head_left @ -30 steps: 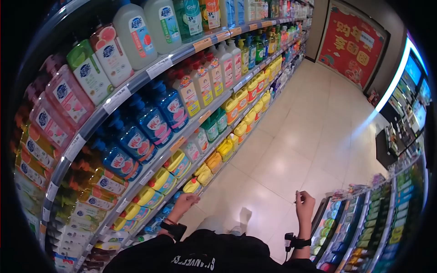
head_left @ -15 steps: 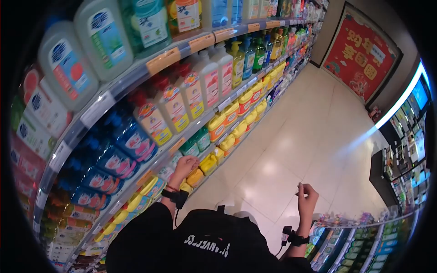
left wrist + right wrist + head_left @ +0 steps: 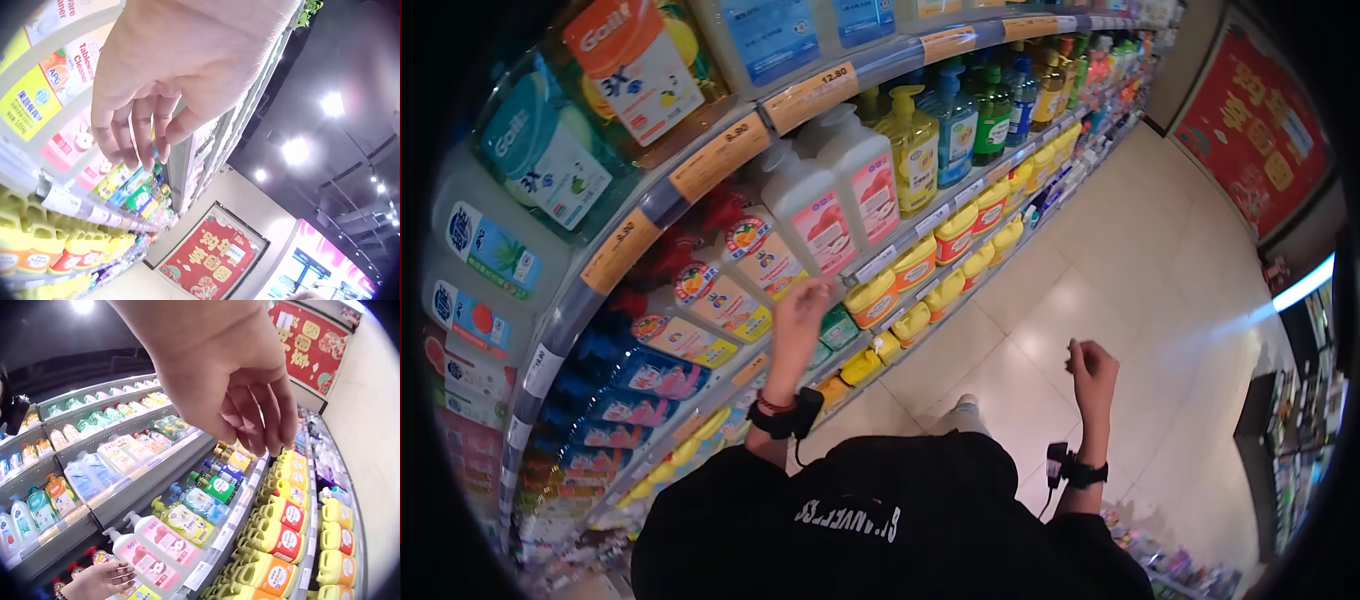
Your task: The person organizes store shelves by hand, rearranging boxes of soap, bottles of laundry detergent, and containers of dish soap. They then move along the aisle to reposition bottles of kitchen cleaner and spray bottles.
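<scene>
My left hand is raised beside the shelf, its fingers loosely bent and nothing in them. Nearest to it in the head view are white pump bottles with pink labels and red-capped bottles with orange-and-yellow labels. The left wrist view shows the hand overlapping "Tableware Cleaner" bottles. Over the aisle hangs my right hand, fingers loosely curled and holding nothing. A yellow pump bottle stands just right of the pink-labelled ones.
Yellow jugs line the lower shelves. Large orange-label bottles stand on the shelf above, behind a price-tag rail. Tiled floor runs along the aisle to a red poster. Another display stands at the lower right.
The view has moved forward along the aisle and nearer the shelf. My left hand has risen from the low yellow jugs to the pump-bottle row. My right hand stays over the floor.
</scene>
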Tool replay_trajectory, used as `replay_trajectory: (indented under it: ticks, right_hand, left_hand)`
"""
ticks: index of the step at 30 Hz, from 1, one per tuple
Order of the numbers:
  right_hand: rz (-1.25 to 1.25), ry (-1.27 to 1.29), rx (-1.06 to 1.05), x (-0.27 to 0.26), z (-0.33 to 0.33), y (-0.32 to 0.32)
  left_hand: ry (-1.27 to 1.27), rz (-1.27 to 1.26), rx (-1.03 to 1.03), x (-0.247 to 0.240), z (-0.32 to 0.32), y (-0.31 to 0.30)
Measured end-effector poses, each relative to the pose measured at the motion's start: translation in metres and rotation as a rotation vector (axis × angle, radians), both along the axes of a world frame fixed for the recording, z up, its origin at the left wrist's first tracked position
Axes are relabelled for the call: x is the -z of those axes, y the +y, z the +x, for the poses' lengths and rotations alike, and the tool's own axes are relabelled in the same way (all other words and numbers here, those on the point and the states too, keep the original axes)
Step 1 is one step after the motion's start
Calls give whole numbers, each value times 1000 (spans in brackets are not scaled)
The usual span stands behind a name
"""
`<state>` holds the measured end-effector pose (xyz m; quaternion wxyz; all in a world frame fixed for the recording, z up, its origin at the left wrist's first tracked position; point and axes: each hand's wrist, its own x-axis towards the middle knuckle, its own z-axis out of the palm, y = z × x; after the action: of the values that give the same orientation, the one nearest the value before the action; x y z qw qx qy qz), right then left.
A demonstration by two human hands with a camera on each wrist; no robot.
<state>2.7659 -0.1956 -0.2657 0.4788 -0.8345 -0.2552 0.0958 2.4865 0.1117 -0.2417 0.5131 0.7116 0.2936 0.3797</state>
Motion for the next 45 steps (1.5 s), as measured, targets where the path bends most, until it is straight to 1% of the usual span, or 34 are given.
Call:
replay_trajectory:
  ticks: [2, 4, 8, 12, 15, 16, 17, 19, 20, 23, 24, 27, 28, 30, 31, 32, 33, 35, 36, 37, 39, 40, 43, 45]
  right_hand:
    - [49, -11, -70, -14, 44, 30]
    - [91, -13, -159, -28, 80, 59]
    - [105, 7, -392, -39, 124, 112]
    - [78, -57, -586, -41, 135, 172]
    - [237, -257, -679, -51, 129, 216]
    - [266, -279, -684, -53, 129, 230]
    - [291, -303, -688, -55, 130, 245]
    - [377, -251, -690, -71, 127, 268]
    - [421, -246, -700, -75, 127, 278]
    - [543, -305, -717, -96, 127, 317]
    - [576, -330, -719, -101, 126, 328]
    - [540, -339, -815, -108, 126, 366]
    - [547, -320, -848, -107, 124, 376]
    - [511, -167, -982, -99, 127, 400]
    - [486, -88, -1053, -95, 127, 409]
    - [554, 96, -1075, -94, 123, 417]
    - [518, 128, -1063, -96, 123, 422]
    - [447, 190, -1033, -102, 123, 427]
    - [421, 203, -1068, -96, 125, 433]
    - [442, 117, -1078, -91, 124, 435]
    - [487, -57, -1086, -80, 123, 437]
    - [433, -51, -1100, -76, 126, 439]
    - [415, -238, -1134, -75, 129, 441]
    - [391, -367, -1126, -66, 133, 446]
  left_hand:
    - [-25, 35, -130, -12, 12, 9]
    - [-124, 56, -246, -30, 33, 12]
    - [-226, 150, -509, -58, 85, 15]
    - [-293, 261, -611, -75, 132, 18]
    - [-420, 328, -665, -78, 162, 30]
    - [-388, 428, -623, -66, 164, 45]
    - [-393, 432, -615, -65, 171, 53]
    - [-410, 422, -613, -69, 186, 60]
    - [-243, 532, -657, -71, 187, 64]
    - [-242, 504, -817, -71, 197, 71]
    - [-486, 483, -796, -64, 202, 80]
    - [-606, 539, -806, -69, 214, 91]
    - [-535, 518, -820, -68, 215, 94]
    - [-396, 475, -853, -64, 215, 100]
    - [-173, 559, -863, -61, 210, 100]
    - [55, 636, -864, -58, 203, 100]
    - [287, 707, -855, -57, 198, 101]
    - [272, 751, -918, -58, 204, 101]
    - [280, 767, -949, -58, 206, 101]
    - [287, 783, -977, -56, 207, 100]
    - [362, 627, -1004, -48, 210, 100]
    - [395, 547, -1015, -46, 211, 99]
    - [422, 788, -1060, -51, 217, 107]
    - [450, 787, -1078, -54, 219, 108]
